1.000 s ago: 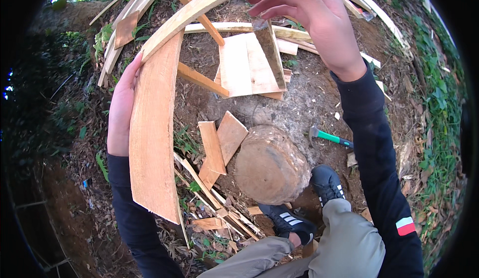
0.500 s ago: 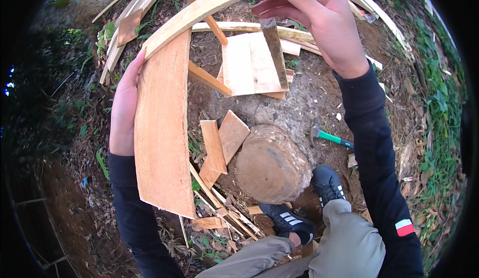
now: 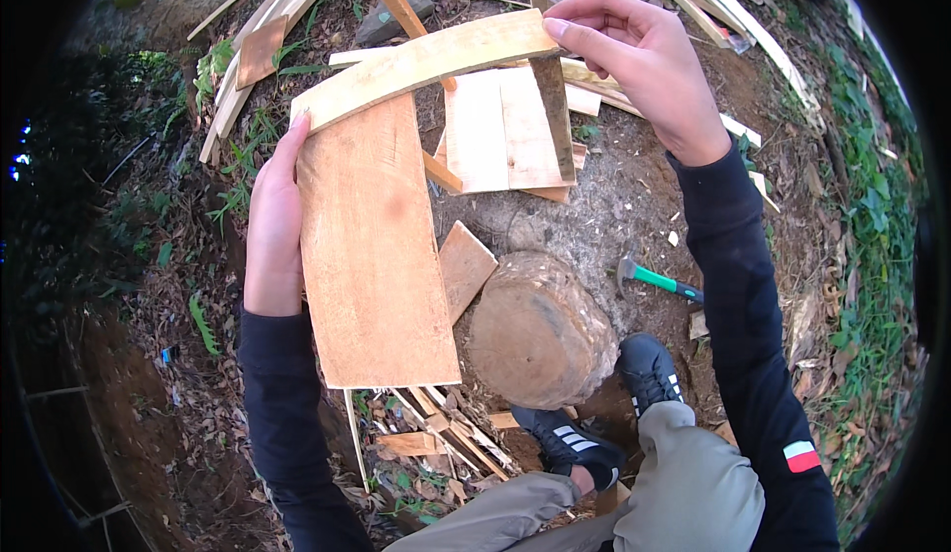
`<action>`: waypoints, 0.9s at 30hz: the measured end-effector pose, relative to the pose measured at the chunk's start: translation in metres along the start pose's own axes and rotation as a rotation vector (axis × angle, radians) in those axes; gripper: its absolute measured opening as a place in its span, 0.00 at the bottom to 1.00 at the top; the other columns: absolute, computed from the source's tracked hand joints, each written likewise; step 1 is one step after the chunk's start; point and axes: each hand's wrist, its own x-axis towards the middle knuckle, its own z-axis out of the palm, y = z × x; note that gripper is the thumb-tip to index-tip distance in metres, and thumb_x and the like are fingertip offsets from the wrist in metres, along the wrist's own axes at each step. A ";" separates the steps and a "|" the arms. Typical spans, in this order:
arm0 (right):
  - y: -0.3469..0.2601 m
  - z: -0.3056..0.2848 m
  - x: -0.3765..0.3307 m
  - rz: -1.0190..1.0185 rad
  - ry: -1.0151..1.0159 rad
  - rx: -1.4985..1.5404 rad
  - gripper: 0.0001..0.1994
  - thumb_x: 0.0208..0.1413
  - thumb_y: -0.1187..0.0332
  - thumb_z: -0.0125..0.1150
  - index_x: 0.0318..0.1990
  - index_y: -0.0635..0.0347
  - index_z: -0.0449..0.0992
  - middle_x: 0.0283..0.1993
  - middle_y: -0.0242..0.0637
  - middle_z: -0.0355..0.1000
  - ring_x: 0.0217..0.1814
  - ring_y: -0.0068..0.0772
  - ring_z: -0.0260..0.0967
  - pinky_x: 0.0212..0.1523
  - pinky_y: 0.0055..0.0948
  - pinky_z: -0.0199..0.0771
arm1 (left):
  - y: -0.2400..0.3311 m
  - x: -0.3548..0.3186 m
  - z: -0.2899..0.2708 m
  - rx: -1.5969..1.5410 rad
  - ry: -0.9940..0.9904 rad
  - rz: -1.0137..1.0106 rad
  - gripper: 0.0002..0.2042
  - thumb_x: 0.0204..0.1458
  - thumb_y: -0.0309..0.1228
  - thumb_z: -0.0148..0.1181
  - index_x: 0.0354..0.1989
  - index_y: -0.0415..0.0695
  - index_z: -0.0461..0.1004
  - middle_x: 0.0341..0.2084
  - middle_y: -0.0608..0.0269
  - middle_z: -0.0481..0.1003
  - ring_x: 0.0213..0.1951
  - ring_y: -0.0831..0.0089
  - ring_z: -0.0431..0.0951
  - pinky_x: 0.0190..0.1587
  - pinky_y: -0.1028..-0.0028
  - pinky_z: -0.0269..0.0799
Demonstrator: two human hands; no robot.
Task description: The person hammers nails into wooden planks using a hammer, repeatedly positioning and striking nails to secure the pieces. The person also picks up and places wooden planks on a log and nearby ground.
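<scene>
My left hand (image 3: 277, 220) is closed along the left edge of a wide wooden board (image 3: 371, 255), which hangs down at a slight tilt. Across the top of that board lies a narrow pale wooden strip (image 3: 426, 57), its left end under my left thumb. At the strip's other end, my right hand (image 3: 644, 72) pinches the tip between thumb and fingers. Beyond the strip, a pale plank panel (image 3: 500, 131) rests on the ground with wooden legs standing up from it, like an upturned stool. The strip and the wide board hide part of it.
A round log stump (image 3: 540, 329) stands in front of my feet. A hammer (image 3: 659, 280) with a green and black handle lies on the dirt to its right. Offcuts (image 3: 436, 428) lie low on the left, and long strips (image 3: 272, 32) are piled at the far left and far right.
The wide board has swung right, its lower end rising and covering an offcut. My left hand has shifted right, and the strip has come lower. My right hand's fingers have drawn in around its end.
</scene>
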 end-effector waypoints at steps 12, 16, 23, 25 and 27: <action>0.000 -0.002 -0.005 0.272 -0.073 0.289 0.17 0.64 0.67 0.64 0.56 0.68 0.77 0.37 0.31 0.74 0.34 0.19 0.73 0.39 0.20 0.77 | -0.005 0.015 0.005 0.078 -0.023 0.000 0.24 0.66 0.44 0.55 0.59 0.35 0.71 0.44 0.52 0.82 0.39 0.67 0.85 0.41 0.70 0.82; 0.007 -0.007 -0.002 0.252 -0.096 0.344 0.17 0.65 0.68 0.62 0.57 0.68 0.77 0.39 0.30 0.74 0.36 0.18 0.72 0.41 0.22 0.76 | -0.005 0.015 0.007 0.075 -0.015 0.005 0.24 0.66 0.43 0.54 0.59 0.33 0.72 0.46 0.51 0.81 0.42 0.68 0.85 0.44 0.71 0.81; -0.002 -0.014 0.004 0.223 -0.152 0.434 0.15 0.67 0.68 0.61 0.57 0.66 0.78 0.41 0.28 0.73 0.38 0.16 0.69 0.43 0.23 0.75 | -0.006 0.015 0.004 0.100 -0.001 0.018 0.24 0.66 0.44 0.54 0.59 0.35 0.72 0.46 0.52 0.82 0.42 0.68 0.86 0.44 0.71 0.81; 0.002 -0.017 0.007 0.248 -0.162 0.495 0.15 0.67 0.68 0.60 0.57 0.66 0.78 0.40 0.28 0.72 0.38 0.17 0.69 0.43 0.23 0.76 | -0.006 0.015 0.006 0.072 -0.015 0.003 0.24 0.66 0.44 0.54 0.59 0.35 0.72 0.45 0.52 0.82 0.42 0.68 0.86 0.44 0.71 0.81; 0.004 -0.020 0.007 0.256 -0.144 0.525 0.15 0.67 0.68 0.61 0.56 0.67 0.78 0.40 0.28 0.72 0.38 0.17 0.70 0.43 0.24 0.76 | -0.007 0.018 0.009 0.048 -0.036 -0.009 0.23 0.66 0.44 0.54 0.58 0.35 0.72 0.45 0.52 0.82 0.41 0.68 0.86 0.43 0.70 0.82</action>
